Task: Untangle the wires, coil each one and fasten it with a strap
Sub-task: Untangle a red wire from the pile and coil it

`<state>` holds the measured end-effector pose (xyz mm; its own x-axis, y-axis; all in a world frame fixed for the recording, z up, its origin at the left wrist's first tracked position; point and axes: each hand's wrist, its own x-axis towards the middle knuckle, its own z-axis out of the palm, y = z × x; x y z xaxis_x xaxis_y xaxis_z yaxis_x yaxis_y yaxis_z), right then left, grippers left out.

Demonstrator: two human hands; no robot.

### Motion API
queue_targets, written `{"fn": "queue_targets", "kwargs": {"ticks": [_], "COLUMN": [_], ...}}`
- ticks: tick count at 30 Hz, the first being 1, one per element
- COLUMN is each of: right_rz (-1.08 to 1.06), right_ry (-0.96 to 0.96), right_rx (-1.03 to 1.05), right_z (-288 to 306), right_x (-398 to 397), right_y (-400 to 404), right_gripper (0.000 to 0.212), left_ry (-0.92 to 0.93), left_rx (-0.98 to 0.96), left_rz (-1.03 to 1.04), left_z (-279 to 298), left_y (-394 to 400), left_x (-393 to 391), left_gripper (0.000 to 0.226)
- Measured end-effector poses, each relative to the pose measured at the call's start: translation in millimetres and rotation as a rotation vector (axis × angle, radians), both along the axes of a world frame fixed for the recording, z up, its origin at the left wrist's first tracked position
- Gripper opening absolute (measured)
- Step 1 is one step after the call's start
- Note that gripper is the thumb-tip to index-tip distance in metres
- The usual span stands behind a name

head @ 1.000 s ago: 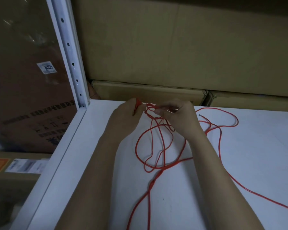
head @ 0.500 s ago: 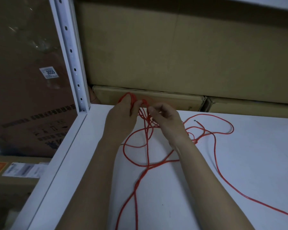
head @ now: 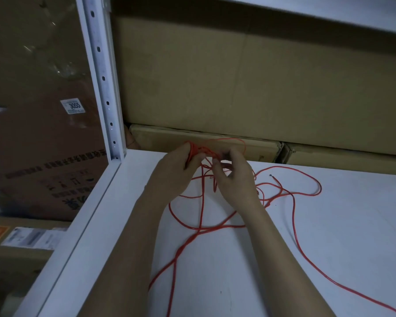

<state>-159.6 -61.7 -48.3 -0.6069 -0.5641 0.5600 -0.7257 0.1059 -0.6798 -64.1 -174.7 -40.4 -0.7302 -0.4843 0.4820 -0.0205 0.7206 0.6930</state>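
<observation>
- Gripping a small bundle of red wire point(head: 215, 227) loops, left hand point(head: 176, 172) at the shelf's point(head: 329, 236) far edge.
- Right hand point(head: 233, 177) pinches a strand just beside it.
- Thin, limp, light; probably best held at the gathered loops.

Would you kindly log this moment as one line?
left hand: holds coiled turns | right hand: pinches strand | thin red wire: mostly loose on white shelf | strap: unseen
</observation>
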Motion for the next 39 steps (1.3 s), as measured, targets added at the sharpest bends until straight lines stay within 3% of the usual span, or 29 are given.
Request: {"fn": "queue_targets", "kwargs": {"ticks": [9, 15, 20, 23, 29, 36, 39], "right_rz": [0.043, 0.017, -0.073, -0.094, -0.067, 0.132, 0.145], "right_ry": [-0.084, -0.124, 0.005, 0.163, 0.167, -0.155, -0.258], "right_rx": [0.062, 0.079, 0.049, 0.028, -0.012, -0.009, 0.013], "right_z": [5, 7, 3, 1, 2, 8, 10], "right_x": [0, -2, -2, -4, -9, -4, 1], "right_y": [1, 4, 3, 2, 3, 5, 3], "right_gripper": [0.011, 0.021, 0.03, 0.021, 0.015, 0.023, 0.017], "left_ry": [0.021, -0.058, -0.063, -0.087, -0.025, 0.027, 0.094], "left_rx": [0.11, -0.036, -0.065, -0.071, -0.066, -0.026, 0.036], "left_rz": [0.096, 0.129, 0.128, 0.096, 0.036, 0.082, 0.109], "left_z": [-8, -7, -2, -1, 2, -3, -3], "left_y": [0, 3, 3, 3, 5, -2, -2], "left_x": [-5, -4, -3, -2, -1, -1, -1], "left_gripper": [0.037, 0.037, 0.037, 0.038, 0.038, 0.035, 0.035]}}
